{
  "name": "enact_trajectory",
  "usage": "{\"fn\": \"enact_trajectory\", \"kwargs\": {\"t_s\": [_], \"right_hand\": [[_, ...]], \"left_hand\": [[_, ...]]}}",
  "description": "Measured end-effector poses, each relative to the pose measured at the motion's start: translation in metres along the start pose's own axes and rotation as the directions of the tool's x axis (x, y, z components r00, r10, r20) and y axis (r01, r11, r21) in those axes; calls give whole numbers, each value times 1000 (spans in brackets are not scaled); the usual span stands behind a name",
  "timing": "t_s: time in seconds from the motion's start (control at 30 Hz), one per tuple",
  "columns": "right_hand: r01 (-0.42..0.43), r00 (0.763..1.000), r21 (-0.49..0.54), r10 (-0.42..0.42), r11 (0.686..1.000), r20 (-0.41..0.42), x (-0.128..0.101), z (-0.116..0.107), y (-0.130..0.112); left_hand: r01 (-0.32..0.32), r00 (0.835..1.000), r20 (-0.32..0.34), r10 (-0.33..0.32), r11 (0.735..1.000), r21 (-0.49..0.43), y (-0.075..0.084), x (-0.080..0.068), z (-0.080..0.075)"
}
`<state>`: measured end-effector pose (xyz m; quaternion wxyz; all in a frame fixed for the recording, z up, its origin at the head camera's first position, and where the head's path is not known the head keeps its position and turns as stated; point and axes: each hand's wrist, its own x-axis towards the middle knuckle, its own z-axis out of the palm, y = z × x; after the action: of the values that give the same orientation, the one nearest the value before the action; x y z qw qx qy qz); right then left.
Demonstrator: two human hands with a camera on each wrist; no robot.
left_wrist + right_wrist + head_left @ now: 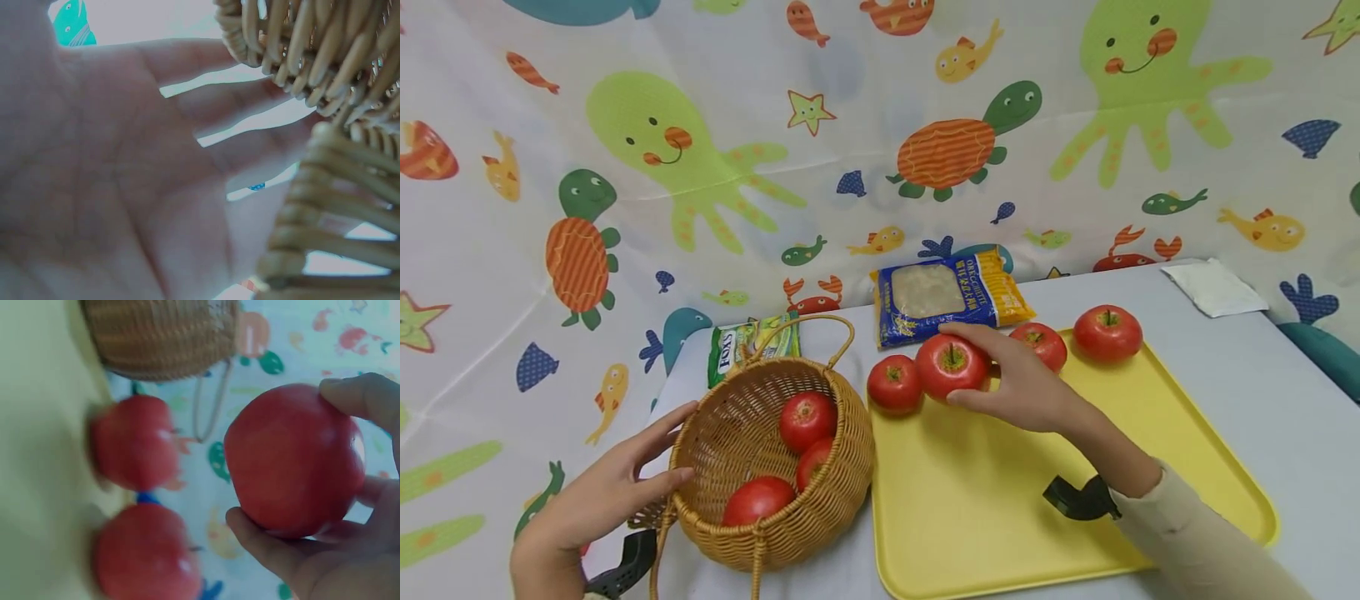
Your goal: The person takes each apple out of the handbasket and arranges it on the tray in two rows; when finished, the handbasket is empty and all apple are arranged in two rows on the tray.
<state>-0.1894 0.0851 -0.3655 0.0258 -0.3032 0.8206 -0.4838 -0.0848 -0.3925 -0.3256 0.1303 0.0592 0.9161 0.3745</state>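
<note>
Gripping a red apple (952,371) between widely parted thumb and fingers, your right hand (1028,385) needs even pressure; your straight-fingered left hand (606,487) touches the wicker basket (852,450).

The place looks like a makeshift set-up; which kind of room holds it cannot be told. Beyond the left hand (598,492) and the right hand (1030,383), a white cloth (737,67) printed with cartoon sea animals hangs as a backdrop. Beneath them spreads a white table (1285,400), with a yellow tray (1000,508) under the right hand and a pasta bag (951,296) just past it.
</note>
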Motion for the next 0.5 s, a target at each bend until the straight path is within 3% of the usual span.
{"fn": "enact_trajectory", "kwargs": {"t_s": [0.33,0.5], "right_hand": [[-130,984,-23,132,991,122,-21,55,3],[-134,975,1,131,991,181,-25,77,4]], "left_hand": [[7,1000,-6,-7,1000,-12,1,-1,2],[9,1000,-5,-9,1000,3,1,-2,1]]}}
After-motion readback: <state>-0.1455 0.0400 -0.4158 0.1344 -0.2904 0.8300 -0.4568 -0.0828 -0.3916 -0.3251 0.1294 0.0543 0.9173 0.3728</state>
